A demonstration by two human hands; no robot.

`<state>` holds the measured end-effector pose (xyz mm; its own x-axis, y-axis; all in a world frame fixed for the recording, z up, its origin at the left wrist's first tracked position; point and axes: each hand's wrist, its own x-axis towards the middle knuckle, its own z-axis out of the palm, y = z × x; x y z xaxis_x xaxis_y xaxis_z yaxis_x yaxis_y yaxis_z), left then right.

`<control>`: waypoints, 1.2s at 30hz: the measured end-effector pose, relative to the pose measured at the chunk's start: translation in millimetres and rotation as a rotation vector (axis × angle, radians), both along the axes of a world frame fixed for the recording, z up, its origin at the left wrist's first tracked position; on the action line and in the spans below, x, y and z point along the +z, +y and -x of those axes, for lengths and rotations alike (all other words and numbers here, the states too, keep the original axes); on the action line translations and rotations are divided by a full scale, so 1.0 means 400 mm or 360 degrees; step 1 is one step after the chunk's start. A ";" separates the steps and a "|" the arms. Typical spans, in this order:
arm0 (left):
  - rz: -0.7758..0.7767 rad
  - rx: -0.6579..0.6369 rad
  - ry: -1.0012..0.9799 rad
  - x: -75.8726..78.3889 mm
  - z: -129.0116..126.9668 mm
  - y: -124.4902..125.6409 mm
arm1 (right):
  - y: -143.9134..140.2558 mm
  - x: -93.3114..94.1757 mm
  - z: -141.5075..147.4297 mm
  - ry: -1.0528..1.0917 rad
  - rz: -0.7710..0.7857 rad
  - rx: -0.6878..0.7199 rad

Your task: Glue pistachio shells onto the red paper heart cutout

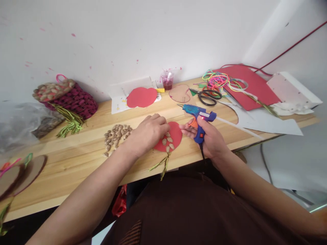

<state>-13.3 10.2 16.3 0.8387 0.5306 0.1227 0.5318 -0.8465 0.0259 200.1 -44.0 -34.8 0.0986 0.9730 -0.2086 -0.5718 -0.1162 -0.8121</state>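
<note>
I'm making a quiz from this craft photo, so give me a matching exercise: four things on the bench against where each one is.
Things:
1. glue gun
2. scissors
3. loose seeds
4. plastic cup

Places:
A. at the back, by the wall
B. in the right hand
C. left of the left hand
D. beside the neon cords

Pairs: 1-B, 2-D, 3-C, 4-A

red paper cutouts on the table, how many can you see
3: one red cutout with seeds under the left hand, one at the back by the pink cup, and a big red sheet far right. Others may be hidden.
</note>
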 end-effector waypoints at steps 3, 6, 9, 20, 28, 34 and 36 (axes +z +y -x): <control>0.0065 0.0006 -0.0031 -0.008 0.006 0.007 | 0.000 0.000 -0.001 -0.0002 0.0004 0.0003; 0.0097 0.0033 -0.0103 -0.017 0.015 0.011 | 0.000 0.001 -0.001 -0.0019 0.0016 0.0003; 0.0097 0.0016 -0.0077 -0.016 0.014 0.015 | 0.000 0.001 -0.002 -0.0026 0.0009 0.0013; 0.0072 -0.0134 0.0195 0.009 -0.021 0.027 | 0.003 -0.009 -0.003 -0.0006 0.0008 0.0027; 0.0043 -0.0277 0.0326 0.032 -0.036 0.035 | 0.000 0.008 0.002 0.0014 0.0040 0.0000; -0.0028 -0.0436 0.0416 0.040 -0.039 0.040 | 0.000 0.012 0.003 -0.0003 0.0045 -0.0017; -0.0088 -0.0462 0.0452 0.040 -0.039 0.040 | 0.000 0.012 0.003 -0.0002 0.0039 -0.0014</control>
<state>2.2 26.2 32.4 0.9573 0.2658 -0.1135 0.2499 -0.9585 -0.1370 198.8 -44.2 -30.1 0.1077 0.9667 -0.2322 -0.5719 -0.1307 -0.8098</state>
